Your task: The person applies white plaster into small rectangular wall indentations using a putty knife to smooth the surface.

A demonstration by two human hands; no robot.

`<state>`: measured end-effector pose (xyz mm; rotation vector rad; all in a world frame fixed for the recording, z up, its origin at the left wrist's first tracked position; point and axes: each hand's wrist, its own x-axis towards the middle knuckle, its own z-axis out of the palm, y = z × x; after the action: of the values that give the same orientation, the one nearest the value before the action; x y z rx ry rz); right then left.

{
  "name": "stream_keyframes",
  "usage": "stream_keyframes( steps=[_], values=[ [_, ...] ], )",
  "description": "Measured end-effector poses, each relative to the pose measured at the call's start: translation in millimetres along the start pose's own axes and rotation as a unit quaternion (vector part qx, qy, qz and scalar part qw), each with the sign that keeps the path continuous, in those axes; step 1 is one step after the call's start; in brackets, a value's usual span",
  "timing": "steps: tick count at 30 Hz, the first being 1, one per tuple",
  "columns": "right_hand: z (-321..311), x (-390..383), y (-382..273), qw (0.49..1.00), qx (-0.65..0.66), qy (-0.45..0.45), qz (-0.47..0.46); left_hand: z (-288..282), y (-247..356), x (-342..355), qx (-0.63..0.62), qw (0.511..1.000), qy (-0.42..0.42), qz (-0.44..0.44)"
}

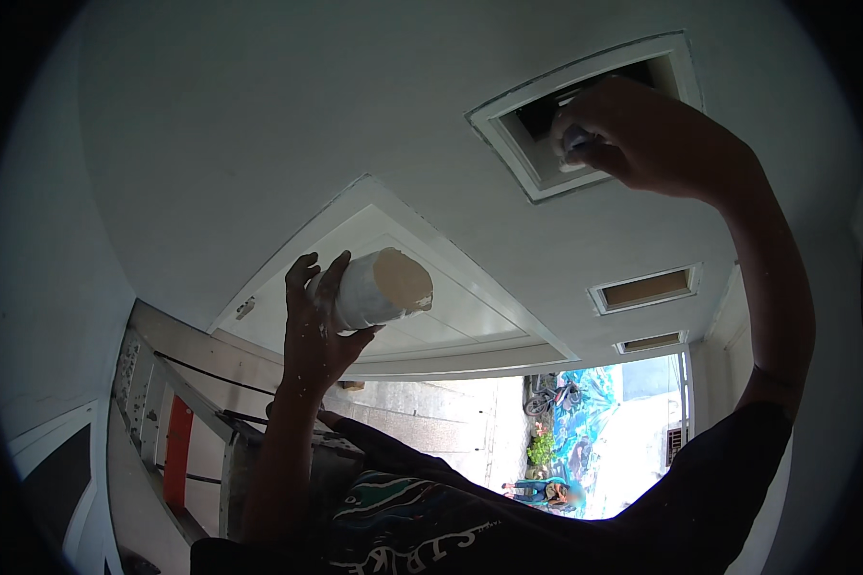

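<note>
My left hand (318, 326) is wrapped round a pale cylindrical tub (353, 291), tilted so that its open end faces right and shows beige contents. White specks dot that hand and wrist. Raised at the upper right, my right hand (612, 134) has its fingers closed in front of a white-framed opening (683, 72) with a dark inside. A small bluish-grey piece with something whitish shows between those fingers, too small and dim to name. The fingertips overlap the frame's lower part in view; whether they touch it I cannot tell.
A white panelled door (441, 287) stands behind the tub. Two smaller framed openings (645, 288) lie to the right. At the lower left is a metal ladder (228, 498) with an orange part (177, 450). Through a bright doorway appear motorbikes, blue sheeting and another person (551, 493).
</note>
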<state>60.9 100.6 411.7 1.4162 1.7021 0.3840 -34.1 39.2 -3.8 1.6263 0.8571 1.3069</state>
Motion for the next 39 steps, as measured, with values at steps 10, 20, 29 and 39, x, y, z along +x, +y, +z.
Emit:
stream_keyframes(
  steps=[10, 20, 29, 39],
  values=[
    [16, -5, -10, 0.999, -0.031, 0.0, -0.023, 1, 0, -1, -0.003, 1.0, -0.001, 0.0],
    [44, 12, -14, 0.996, -0.039, 0.079, -0.001, 3, -2, -1, -0.016, 1.0, 0.002, 0.004],
    [35, 12, 3, 0.959, 0.175, 0.188, 0.121, 0, -1, 0, 0.002, 1.0, 0.014, 0.019],
    [43, 2, 4, 0.924, 0.263, 0.214, 0.175, -2, -3, 1, -0.003, 0.999, 0.021, 0.036]
  ],
)
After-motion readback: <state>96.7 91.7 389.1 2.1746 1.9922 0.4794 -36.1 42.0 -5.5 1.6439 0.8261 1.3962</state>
